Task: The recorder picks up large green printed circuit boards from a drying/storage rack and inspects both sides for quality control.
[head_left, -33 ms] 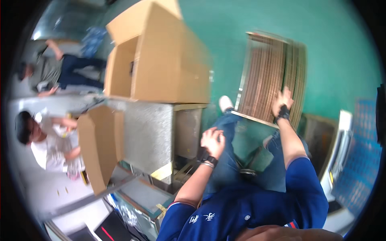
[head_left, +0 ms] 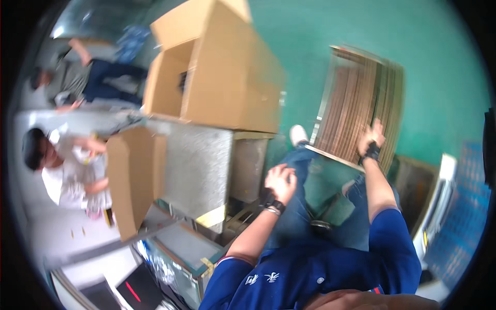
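Observation:
A stack of flat brown cardboard sheets (head_left: 345,103) stands on edge in a frame at the far right, with a dark gap between two groups of sheets. Over its near right part is my right hand (head_left: 371,140), fingers spread, holding nothing; whether it presses on the sheets is hard to tell. My left hand (head_left: 280,183) hangs by my left knee with its fingers loosely bent and apart, nothing in it. Both wrists wear black bands.
A large open cardboard box (head_left: 227,77) rests on a grey-topped bench (head_left: 191,170) at left. Behind a smaller carton (head_left: 132,175) sits a person in white (head_left: 72,175); another person (head_left: 93,77) is farther back. Blue crates (head_left: 460,217) stand at right, on green floor (head_left: 423,67).
The whole view has shifted, so the boxes, stack and hands appear a little farther right. My hands keep nearly the same places relative to the stack and my knee.

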Tool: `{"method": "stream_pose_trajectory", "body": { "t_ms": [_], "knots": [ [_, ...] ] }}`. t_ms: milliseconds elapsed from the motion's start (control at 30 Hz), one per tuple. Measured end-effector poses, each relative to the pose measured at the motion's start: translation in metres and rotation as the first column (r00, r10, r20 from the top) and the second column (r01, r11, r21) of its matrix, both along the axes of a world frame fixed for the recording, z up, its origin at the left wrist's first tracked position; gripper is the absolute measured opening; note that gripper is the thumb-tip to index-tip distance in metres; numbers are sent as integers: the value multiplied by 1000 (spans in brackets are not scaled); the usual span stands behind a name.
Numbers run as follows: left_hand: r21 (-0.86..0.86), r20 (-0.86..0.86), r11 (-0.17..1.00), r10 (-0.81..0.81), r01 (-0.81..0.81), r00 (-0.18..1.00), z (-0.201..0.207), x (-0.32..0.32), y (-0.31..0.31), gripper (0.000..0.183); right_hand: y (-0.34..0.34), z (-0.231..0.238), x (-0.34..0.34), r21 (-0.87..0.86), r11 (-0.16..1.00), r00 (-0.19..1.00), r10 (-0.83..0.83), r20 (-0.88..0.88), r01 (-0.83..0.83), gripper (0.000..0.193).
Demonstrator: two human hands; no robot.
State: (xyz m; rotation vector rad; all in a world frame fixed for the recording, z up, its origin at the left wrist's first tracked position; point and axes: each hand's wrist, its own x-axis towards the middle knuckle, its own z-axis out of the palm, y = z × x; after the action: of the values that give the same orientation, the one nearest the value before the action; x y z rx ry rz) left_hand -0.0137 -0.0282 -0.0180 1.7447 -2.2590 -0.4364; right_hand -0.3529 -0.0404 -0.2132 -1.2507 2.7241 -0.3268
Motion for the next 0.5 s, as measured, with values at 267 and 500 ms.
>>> {"method": "stream_pose_trajectory", "body": {
  "t_ms": [267,500],
  "knots": [
    [-25,-129,997,67,-71,989,-4,3,9,9,11,-34,-23,-106,993,980,-77,-183,58,25],
    [-8,-174,993,111,-114,978,-9,14,13,8,9,119,-66,-259,954,987,158,3,-152,34]
  ]
}}
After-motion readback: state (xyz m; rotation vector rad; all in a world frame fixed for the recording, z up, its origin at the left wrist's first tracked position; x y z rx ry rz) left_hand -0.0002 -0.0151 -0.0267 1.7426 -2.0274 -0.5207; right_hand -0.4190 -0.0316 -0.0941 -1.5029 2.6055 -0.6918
